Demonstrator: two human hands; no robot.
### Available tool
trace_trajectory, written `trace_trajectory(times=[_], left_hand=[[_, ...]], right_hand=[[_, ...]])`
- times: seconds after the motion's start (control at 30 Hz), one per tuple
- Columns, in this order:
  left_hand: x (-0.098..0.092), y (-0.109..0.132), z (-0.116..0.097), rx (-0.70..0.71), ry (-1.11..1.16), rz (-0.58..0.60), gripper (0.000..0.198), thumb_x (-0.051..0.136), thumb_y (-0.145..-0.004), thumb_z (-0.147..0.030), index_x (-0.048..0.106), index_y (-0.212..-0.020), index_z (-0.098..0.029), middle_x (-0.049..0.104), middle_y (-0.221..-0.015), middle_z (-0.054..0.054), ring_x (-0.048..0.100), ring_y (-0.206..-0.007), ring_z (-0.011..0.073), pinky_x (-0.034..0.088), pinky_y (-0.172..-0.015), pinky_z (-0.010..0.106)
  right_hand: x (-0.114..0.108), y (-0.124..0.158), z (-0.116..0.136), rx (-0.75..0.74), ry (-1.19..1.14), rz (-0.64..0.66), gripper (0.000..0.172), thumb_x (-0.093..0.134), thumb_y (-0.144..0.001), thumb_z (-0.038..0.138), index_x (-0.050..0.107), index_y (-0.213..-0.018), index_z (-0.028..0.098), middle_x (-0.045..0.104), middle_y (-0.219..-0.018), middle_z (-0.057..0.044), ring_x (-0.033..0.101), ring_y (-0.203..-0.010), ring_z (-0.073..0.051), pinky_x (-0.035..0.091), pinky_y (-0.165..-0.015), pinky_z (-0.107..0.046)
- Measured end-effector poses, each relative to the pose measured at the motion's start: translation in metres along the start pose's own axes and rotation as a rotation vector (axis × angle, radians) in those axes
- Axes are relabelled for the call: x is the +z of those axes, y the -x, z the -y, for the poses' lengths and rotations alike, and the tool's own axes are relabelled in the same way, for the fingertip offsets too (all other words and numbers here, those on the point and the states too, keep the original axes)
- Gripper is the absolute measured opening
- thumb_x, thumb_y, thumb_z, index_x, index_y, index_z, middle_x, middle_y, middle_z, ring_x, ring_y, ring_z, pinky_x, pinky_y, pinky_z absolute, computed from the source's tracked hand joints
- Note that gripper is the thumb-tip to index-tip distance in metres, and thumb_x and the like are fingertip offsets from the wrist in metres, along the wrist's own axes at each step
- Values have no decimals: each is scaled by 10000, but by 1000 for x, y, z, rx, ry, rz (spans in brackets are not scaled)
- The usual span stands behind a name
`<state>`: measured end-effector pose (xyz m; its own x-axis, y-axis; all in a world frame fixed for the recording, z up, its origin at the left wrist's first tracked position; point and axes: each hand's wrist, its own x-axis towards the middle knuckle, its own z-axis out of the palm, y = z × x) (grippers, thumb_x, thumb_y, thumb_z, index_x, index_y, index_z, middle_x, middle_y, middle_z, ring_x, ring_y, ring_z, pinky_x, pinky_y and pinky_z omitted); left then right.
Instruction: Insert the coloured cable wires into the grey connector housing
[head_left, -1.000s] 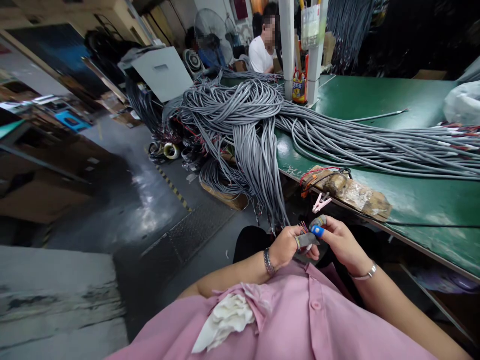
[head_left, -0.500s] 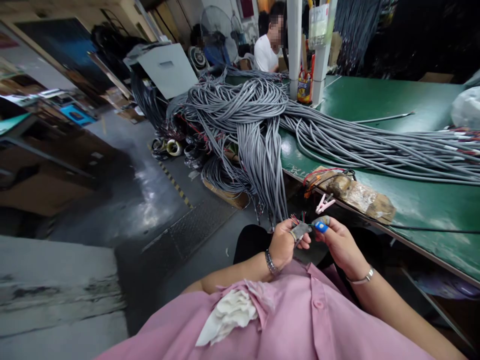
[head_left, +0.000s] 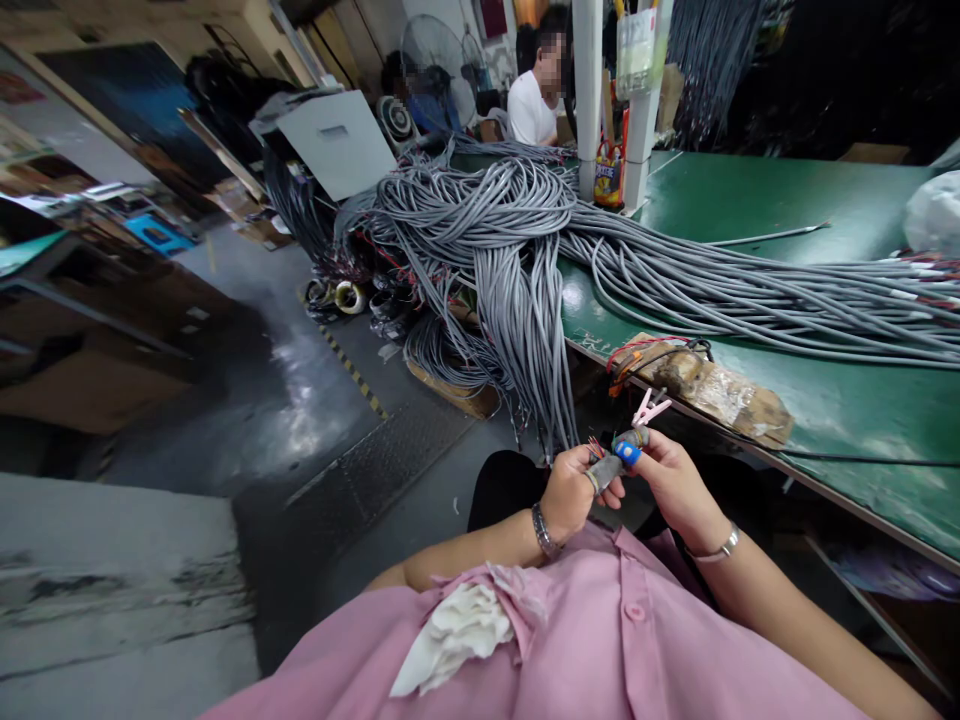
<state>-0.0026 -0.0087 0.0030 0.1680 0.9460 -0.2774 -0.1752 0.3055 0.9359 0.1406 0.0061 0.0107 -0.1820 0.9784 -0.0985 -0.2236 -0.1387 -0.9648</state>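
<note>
My left hand (head_left: 568, 492) is closed round the end of a grey cable (head_left: 604, 468) whose thin coloured wires (head_left: 598, 446) stick out above the fingers. My right hand (head_left: 675, 484) pinches at those wire ends; its fingertips wear grey and blue finger covers (head_left: 628, 452). Both hands meet just below the front edge of the green table (head_left: 750, 200), above my lap and pink shirt. A big bundle of grey cables (head_left: 525, 260) lies across the table and hangs off its left end, right beside my left hand.
A tape-wrapped block with red wires (head_left: 705, 385) and a pink clip (head_left: 648, 408) sit at the table's edge above my hands. A white post (head_left: 587, 90) stands at the back. A person in a white shirt (head_left: 534, 105) sits beyond. Wet floor and boxes lie left.
My two hands have closed together again on the wire ends after parting slightly. The view has shifted a little.
</note>
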Motion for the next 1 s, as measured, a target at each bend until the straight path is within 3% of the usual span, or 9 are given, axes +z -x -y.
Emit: trace_trajectory(times=[0.17, 0.33, 0.5, 0.63, 0.8, 0.9, 1.0], left_hand=[[0, -2, 1, 13, 90, -23, 300, 658, -762, -405, 608, -686, -120, 649, -574, 42, 578, -422, 111, 388, -425, 200], [-3, -5, 8, -40, 248, 67, 333, 690, -741, -439, 614, -708, -116, 627, -535, 35, 551, -390, 114, 411, -402, 206], [-9, -7, 9, -146, 228, 268, 352, 709, -720, -427, 669, -777, -81, 630, -528, 54, 535, -365, 119, 424, -382, 216], [-11, -5, 9, -183, 144, 305, 339, 747, -684, -410, 664, -743, -87, 634, -526, 55, 543, -373, 122, 436, -392, 218], [-8, -3, 11, -93, 72, 145, 363, 750, -690, -450, 653, -730, -103, 634, -536, 41, 539, -376, 107, 410, -386, 202], [-7, -4, 10, -48, 64, 90, 383, 742, -699, -480, 638, -705, -111, 632, -547, 35, 539, -381, 100, 415, -397, 206], [-7, -4, 7, -36, 36, 85, 386, 726, -716, -491, 630, -700, -117, 627, -544, 30, 540, -387, 99, 402, -398, 203]], right_hand=[[-3, 3, -9, 25, -71, -64, 191, 742, -780, 354, 652, -788, 185, 620, -696, 5, 507, -605, -113, 387, -588, -257], [-8, -1, -9, 171, -313, 164, 151, 691, -822, 329, 624, -800, 195, 611, -617, 8, 566, -550, -145, 426, -582, -295], [-11, -8, -7, 304, -415, 328, 199, 721, -780, 323, 598, -700, 187, 572, -562, 18, 591, -498, -168, 453, -544, -312], [-10, -10, -14, 321, -401, 213, 193, 780, -731, 295, 634, -726, 170, 598, -610, 12, 551, -516, -119, 423, -518, -248], [-14, -9, -17, 271, -387, 13, 260, 748, -767, 417, 653, -771, 175, 602, -675, 1, 497, -559, -103, 429, -547, -242], [-17, -4, -15, 265, -343, 37, 395, 633, -819, 564, 662, -801, 171, 587, -695, -16, 503, -598, -121, 445, -584, -267], [-16, 2, -13, 233, -231, 63, 404, 675, -777, 575, 650, -812, 173, 574, -693, -11, 507, -611, -130, 434, -592, -276]])
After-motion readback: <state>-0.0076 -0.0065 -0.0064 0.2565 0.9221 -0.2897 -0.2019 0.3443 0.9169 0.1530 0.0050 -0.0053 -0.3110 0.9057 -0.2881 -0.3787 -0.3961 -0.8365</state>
